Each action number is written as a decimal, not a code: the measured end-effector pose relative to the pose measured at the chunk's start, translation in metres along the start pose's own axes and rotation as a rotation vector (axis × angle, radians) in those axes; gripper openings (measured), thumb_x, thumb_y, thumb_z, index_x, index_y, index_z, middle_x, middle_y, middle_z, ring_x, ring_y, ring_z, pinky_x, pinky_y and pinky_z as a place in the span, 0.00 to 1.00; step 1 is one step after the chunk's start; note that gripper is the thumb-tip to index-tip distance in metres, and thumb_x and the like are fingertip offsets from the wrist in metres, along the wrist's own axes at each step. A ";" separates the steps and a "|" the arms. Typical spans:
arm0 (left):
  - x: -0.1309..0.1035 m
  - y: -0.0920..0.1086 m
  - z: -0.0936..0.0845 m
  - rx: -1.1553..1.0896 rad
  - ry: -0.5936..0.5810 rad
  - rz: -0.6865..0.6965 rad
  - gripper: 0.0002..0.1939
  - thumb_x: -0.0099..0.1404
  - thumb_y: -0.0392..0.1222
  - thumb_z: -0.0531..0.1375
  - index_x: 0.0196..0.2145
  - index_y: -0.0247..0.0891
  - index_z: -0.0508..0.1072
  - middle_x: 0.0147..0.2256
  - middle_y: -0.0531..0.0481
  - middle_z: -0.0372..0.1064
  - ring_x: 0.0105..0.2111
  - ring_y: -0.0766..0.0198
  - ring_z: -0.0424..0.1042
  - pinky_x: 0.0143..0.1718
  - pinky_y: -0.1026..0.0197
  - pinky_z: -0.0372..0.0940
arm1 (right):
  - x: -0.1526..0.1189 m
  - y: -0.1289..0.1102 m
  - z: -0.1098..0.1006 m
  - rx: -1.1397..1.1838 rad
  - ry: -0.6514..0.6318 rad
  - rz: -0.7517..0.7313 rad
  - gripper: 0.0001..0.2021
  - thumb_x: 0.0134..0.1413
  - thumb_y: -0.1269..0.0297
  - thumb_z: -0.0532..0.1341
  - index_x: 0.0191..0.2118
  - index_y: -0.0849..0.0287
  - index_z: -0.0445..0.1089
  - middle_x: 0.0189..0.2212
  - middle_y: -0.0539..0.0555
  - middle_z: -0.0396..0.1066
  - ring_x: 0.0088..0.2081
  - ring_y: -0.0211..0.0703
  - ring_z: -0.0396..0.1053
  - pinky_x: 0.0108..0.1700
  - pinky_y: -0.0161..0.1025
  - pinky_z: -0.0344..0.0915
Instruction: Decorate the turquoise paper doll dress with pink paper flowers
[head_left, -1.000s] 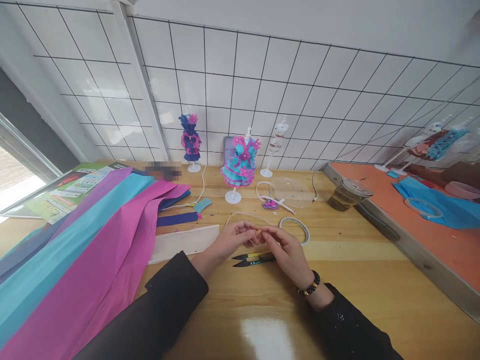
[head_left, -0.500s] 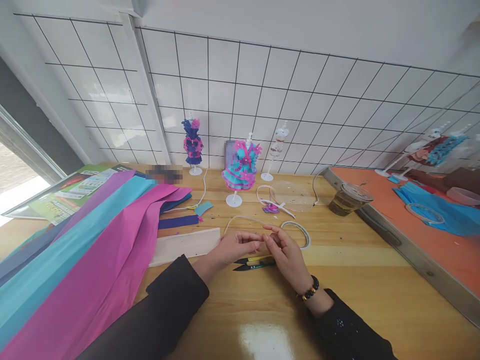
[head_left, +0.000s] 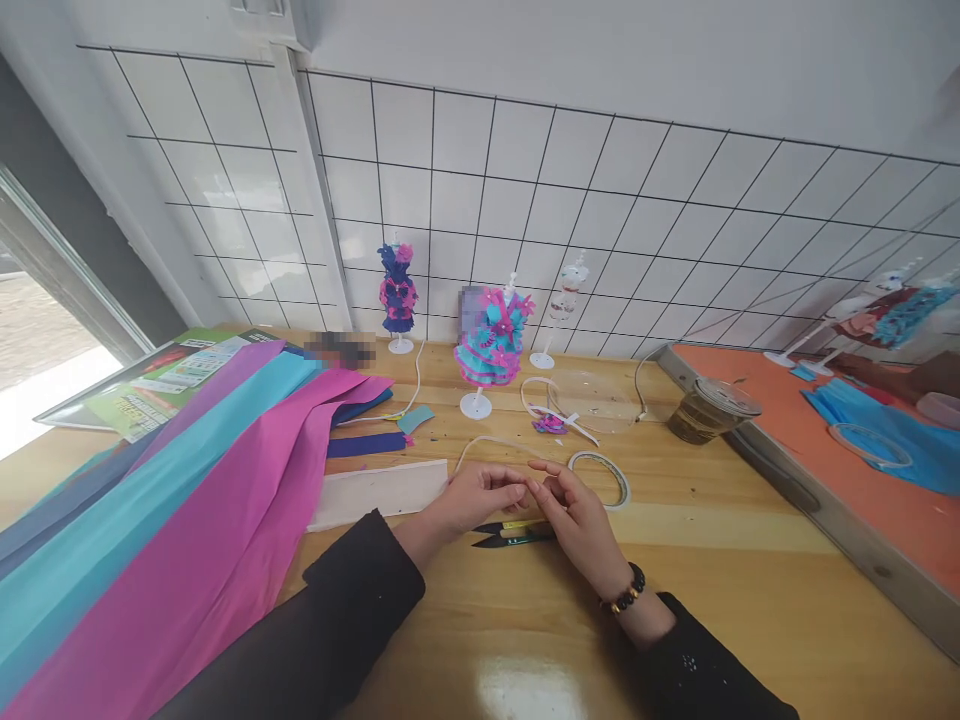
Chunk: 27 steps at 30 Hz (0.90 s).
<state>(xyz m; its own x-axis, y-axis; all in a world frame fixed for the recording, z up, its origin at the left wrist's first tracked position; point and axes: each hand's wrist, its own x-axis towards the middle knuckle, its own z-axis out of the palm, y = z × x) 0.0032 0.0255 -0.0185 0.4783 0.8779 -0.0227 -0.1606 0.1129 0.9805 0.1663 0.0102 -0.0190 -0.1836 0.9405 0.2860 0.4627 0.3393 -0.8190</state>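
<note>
My left hand and my right hand meet fingertip to fingertip above the table. Both are closed in a pinch; whatever lies between the fingers is too small or hidden to name. Beneath them lies a pair of thread snips with dark blades, its handle end partly covered by my right hand. A thin white strip curves on the table behind my fingers. Beside my right hand rests a roll of white tape. Left of my left hand is a flat pale strip.
Pink crepe paper and blue crepe paper spread over the left side. Small dress forms stand behind, one in a turquoise and pink dress, another in a navy dress. A plastic cup stands near an orange-topped table.
The view has swung slightly, so the scene sits a little further right and lower. My hands keep nearly the same pinched pose, fingertips together.
</note>
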 end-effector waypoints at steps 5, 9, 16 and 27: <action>0.001 -0.005 0.000 -0.053 -0.011 0.001 0.16 0.49 0.50 0.64 0.31 0.34 0.74 0.31 0.47 0.71 0.32 0.65 0.68 0.38 0.61 0.60 | -0.002 0.001 0.001 0.008 -0.002 0.023 0.17 0.55 0.55 0.53 0.44 0.61 0.65 0.19 0.46 0.55 0.21 0.37 0.55 0.22 0.33 0.56; 0.004 -0.011 0.000 -0.076 0.032 -0.003 0.17 0.45 0.50 0.66 0.27 0.33 0.73 0.28 0.49 0.70 0.29 0.68 0.67 0.36 0.62 0.60 | -0.002 0.001 0.002 0.054 -0.025 0.041 0.16 0.55 0.55 0.52 0.44 0.60 0.64 0.19 0.47 0.57 0.21 0.38 0.55 0.21 0.34 0.56; 0.002 -0.007 -0.001 -0.047 0.089 0.028 0.17 0.44 0.50 0.66 0.25 0.33 0.70 0.23 0.53 0.65 0.24 0.72 0.61 0.29 0.66 0.57 | -0.002 0.000 0.001 0.023 0.014 0.011 0.15 0.55 0.56 0.53 0.42 0.60 0.66 0.24 0.52 0.64 0.25 0.39 0.61 0.24 0.35 0.60; 0.004 -0.008 -0.006 -0.210 0.069 -0.024 0.19 0.42 0.42 0.69 0.32 0.33 0.71 0.27 0.51 0.68 0.27 0.70 0.65 0.32 0.65 0.59 | 0.001 -0.002 0.002 -0.055 0.037 -0.160 0.10 0.55 0.61 0.54 0.40 0.58 0.66 0.31 0.55 0.68 0.31 0.41 0.66 0.33 0.39 0.65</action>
<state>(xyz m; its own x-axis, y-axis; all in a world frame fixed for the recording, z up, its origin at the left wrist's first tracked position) 0.0011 0.0307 -0.0274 0.4255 0.9025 -0.0663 -0.3291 0.2225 0.9177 0.1632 0.0107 -0.0182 -0.2268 0.8741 0.4296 0.4771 0.4843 -0.7334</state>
